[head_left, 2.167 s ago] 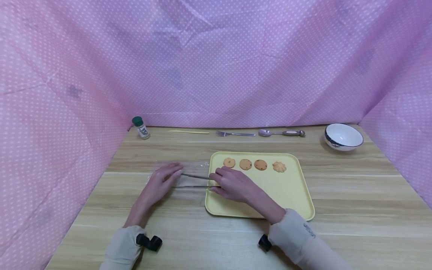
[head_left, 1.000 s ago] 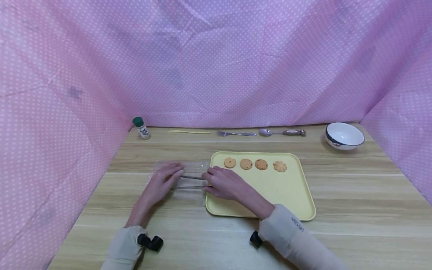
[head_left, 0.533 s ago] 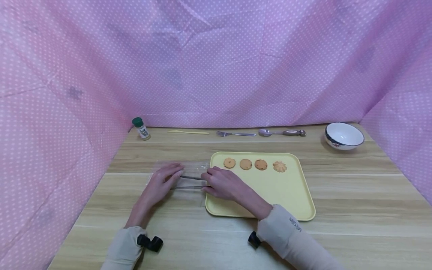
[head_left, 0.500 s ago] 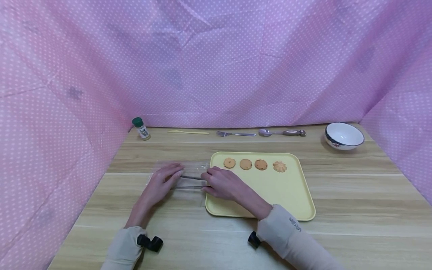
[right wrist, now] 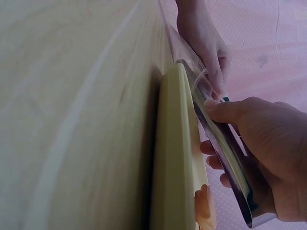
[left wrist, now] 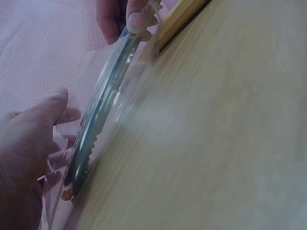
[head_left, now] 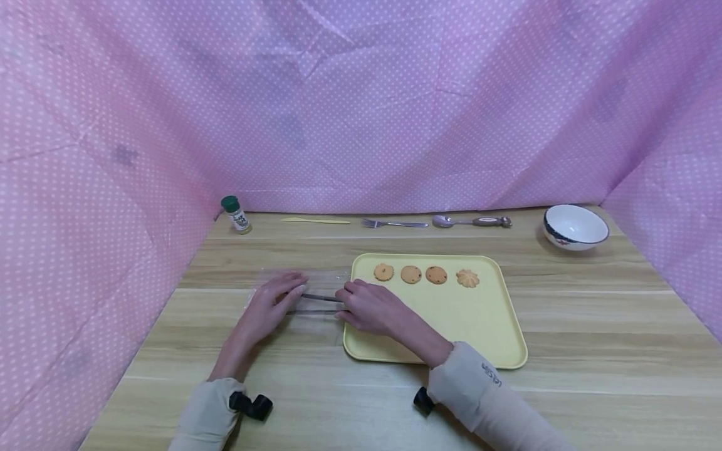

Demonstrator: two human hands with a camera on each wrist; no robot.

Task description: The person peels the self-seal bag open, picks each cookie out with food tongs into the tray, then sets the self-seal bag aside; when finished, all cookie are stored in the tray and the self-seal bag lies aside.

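My right hand (head_left: 369, 307) grips metal tongs (right wrist: 225, 148) over the left edge of the yellow tray (head_left: 451, 326). The tongs' two arms reach left into a clear plastic bag (head_left: 321, 275) lying on the table. In the left wrist view their serrated ends (left wrist: 93, 143) show through the plastic, with a small brown piece (left wrist: 67, 194), perhaps a cookie, at the tip. My left hand (head_left: 271, 304) holds the bag's side, its fingers partly behind the film. Several cookies (head_left: 410, 274) lie in a row along the tray's far side.
Along the back of the table lie a yellow knife (head_left: 316, 220), a fork (head_left: 395, 223) and a spoon (head_left: 472, 222). A green-capped shaker (head_left: 236, 215) stands at the back left, and a white bowl (head_left: 575, 227) at the back right. Pink dotted cloth (head_left: 361, 106) hangs behind.
Over the two seconds my right hand has shifted slightly left with the tongs, further into the bag. Lately it has barely moved. The left hand and the cookies on the tray stay put.
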